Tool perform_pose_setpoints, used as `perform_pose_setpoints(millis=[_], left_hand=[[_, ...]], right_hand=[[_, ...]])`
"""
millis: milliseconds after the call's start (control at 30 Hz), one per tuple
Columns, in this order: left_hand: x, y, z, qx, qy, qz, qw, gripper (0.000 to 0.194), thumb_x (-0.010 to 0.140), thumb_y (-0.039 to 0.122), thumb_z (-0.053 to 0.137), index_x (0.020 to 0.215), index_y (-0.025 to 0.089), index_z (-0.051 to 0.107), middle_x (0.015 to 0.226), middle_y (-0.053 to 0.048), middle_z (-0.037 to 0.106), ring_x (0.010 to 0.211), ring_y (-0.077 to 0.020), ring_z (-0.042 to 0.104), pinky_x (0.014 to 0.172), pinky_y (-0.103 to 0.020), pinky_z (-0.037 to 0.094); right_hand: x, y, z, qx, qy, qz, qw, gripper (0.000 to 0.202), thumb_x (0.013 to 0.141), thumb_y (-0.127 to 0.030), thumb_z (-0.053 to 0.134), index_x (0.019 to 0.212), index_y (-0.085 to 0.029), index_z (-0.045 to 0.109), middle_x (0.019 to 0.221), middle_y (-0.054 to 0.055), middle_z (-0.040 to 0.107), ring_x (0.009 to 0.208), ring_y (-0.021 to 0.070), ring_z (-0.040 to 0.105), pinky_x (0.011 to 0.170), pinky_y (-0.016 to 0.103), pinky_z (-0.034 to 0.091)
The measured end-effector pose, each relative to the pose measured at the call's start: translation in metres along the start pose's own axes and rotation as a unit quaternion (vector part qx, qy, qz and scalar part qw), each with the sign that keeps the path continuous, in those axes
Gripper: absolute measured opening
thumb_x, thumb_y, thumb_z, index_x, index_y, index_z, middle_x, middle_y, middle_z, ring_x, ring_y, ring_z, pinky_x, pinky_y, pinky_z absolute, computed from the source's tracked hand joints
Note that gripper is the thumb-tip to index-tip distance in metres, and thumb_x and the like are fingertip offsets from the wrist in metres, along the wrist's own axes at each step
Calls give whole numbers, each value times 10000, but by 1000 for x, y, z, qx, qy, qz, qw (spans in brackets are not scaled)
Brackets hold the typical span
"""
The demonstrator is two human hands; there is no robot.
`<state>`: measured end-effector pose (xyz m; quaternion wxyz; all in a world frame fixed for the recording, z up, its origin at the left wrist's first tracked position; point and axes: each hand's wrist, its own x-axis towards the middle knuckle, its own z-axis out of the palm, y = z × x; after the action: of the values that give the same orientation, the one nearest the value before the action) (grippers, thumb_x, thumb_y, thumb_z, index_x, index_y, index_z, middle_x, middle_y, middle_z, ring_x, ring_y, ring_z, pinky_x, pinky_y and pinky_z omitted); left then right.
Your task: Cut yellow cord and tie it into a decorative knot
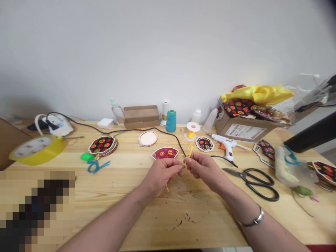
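Both hands meet over the middle of the wooden table, fingers pinched on a yellow cord. My left hand is closed on the cord, and a loose end hangs below it. My right hand, with a metal bangle on the wrist, pinches the cord just beside the left fingertips. The exact loop or knot between the fingers is too small to make out. Just behind the hands lie a fan-shaped red patterned piece and an octagonal patterned piece. A spool of yellow cord stands farther back.
Large black scissors and a white glue gun lie at right, before a full cardboard box. A teal thread cone stands at the back. At left are yellow tape, stacked patterned pieces and small blue scissors.
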<state>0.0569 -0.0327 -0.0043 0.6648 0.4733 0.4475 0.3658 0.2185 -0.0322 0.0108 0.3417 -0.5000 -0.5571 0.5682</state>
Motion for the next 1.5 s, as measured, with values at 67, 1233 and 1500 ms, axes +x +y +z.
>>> perform_pose_setpoints(millis=[67, 1233, 1500], left_hand=[[0, 0, 0, -2, 2, 0, 1000, 198, 707, 321, 653, 721, 123, 662, 583, 19, 560, 437, -32, 304, 426, -205, 177], [0, 2, 0, 37, 38, 13, 999, 229, 733, 379, 618, 765, 152, 626, 740, -23, 691, 422, -35, 295, 422, -200, 190], [-5, 6, 2, 121, 11, 62, 991, 174, 724, 334, 626, 720, 160, 639, 705, -14, 640, 618, -116, 499, 587, -231, 367]], right_hand=[[-1, -3, -1, -3, -11, 0, 1000, 319, 771, -454, 536, 652, -167, 463, 558, -45, 414, 477, 70, 341, 444, 216, 273], [6, 6, -7, -170, 108, -107, 974, 198, 764, -236, 533, 579, -187, 481, 550, -32, 469, 534, 112, 389, 525, 243, 297], [7, 8, -6, -158, 110, -110, 975, 171, 760, -228, 534, 596, -185, 513, 561, -30, 500, 549, 116, 419, 537, 243, 308]])
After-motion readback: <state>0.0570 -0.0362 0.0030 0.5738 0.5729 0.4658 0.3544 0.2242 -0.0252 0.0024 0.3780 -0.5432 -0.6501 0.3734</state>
